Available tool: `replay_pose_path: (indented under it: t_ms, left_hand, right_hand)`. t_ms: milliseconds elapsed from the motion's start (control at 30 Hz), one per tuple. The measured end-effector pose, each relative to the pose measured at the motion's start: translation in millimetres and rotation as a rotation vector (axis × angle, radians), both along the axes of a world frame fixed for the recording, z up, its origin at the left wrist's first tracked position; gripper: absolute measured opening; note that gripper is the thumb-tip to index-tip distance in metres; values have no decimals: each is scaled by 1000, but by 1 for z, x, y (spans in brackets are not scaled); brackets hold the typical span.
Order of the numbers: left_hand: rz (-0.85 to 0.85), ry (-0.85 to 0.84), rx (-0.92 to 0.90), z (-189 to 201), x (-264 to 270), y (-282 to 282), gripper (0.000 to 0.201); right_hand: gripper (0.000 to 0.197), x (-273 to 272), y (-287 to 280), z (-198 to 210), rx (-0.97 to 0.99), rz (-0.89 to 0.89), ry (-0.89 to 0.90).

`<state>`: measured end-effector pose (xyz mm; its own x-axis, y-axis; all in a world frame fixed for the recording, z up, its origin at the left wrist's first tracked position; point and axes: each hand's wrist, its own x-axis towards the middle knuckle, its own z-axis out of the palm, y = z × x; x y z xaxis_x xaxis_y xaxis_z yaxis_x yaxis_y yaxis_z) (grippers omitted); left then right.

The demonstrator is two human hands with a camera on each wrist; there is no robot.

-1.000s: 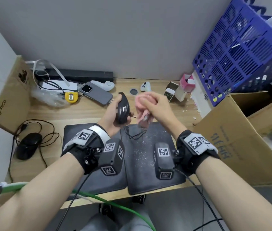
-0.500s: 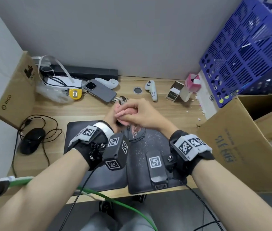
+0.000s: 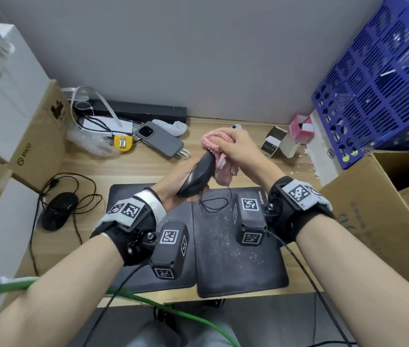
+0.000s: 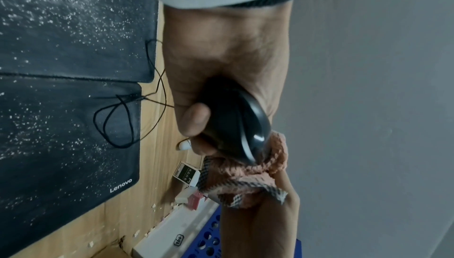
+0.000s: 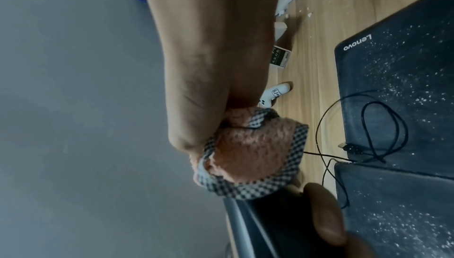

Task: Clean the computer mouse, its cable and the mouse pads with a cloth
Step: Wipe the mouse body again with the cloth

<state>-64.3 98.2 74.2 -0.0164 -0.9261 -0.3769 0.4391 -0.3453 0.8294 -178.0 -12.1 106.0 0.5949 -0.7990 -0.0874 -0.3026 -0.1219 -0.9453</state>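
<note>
Nearest, two dark mouse pads [image 3: 238,259] lie side by side at the desk's front edge, both speckled with white crumbs; the right one carries a Lenovo mark. A loop of thin black cable [image 3: 214,205] rests on their far edge.

Above the pads, the left hand [image 3: 173,189] grips the black mouse [image 3: 197,175], tilted nose-up toward the wall. Half a second ago both hands were bunched together over it; now the mouse body shows plainly again and the hands have parted a little. The right hand [image 3: 241,152] clamps the bunched pink cloth [image 3: 217,152] against the mouse's far end.

Left wrist view only: thumb [image 4: 194,120] pressed on the mouse's flank, cloth wrapped at its tip. Right wrist view only: the cloth's checked border [image 5: 245,190], and the cable's plug lying on the pad.

Farther left, a second black mouse [image 3: 59,210] sits on the wooden desk [image 3: 128,169]. Beyond, a grey phone [image 3: 161,141].
</note>
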Motion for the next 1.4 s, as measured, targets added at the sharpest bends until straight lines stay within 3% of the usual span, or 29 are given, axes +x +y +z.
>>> replay_pose_path:
  t_ms: [167, 267, 433, 500, 633, 733, 800, 900, 967, 1033, 1133, 1200, 1300, 1400]
  left_hand:
    - [59, -20, 22, -7, 1, -5, 27]
    - [144, 55, 77, -9, 4, -9, 29]
    - [73, 34, 49, -7, 5, -9, 28]
    - [108, 44, 63, -10, 6, -11, 28]
    - [239, 95, 123, -20, 13, -19, 28]
    - [339, 207, 215, -21, 17, -20, 40]
    - [338, 280, 248, -27, 21, -17, 54]
    - [346, 367, 300, -24, 24, -12, 51]
    - [360, 431, 306, -20, 25, -13, 40]
    - [314, 450, 253, -14, 26, -12, 26]
    - [197, 450, 176, -13, 24, -6, 31]
    - [181, 407, 143, -9, 20, -5, 32]
    - [247, 398, 124, -7, 23, -12, 35]
    - [376, 320, 208, -17, 36, -16, 35]
  right_hand:
    - [14, 4, -1, -3, -32, 18, 32]
    - [13, 6, 7, 0, -18, 125, 21]
    - [12, 12, 1, -9, -5, -141, 18]
    - [11, 14, 4, -10, -5, -138, 12]
    - [15, 18, 29, -4, -13, 81, -27]
    - [16, 16, 45, -1, 29, 215, -45]
    - [17, 13, 51, -1, 40, 341, -31]
    - [17, 6, 55, 1, 29, 437, 54]
    - [15, -1, 52, 3, 78, 344, 48]
    - [15, -2, 44, 3, 66, 134, 10]
    - [13, 10, 28, -3, -10, -184, -45]
    - [12, 22, 27, -4, 5, -227, -66]
    - [11, 26, 39, -2, 62, -88, -54]
    - [13, 18, 53, 3, 68, 188, 13]
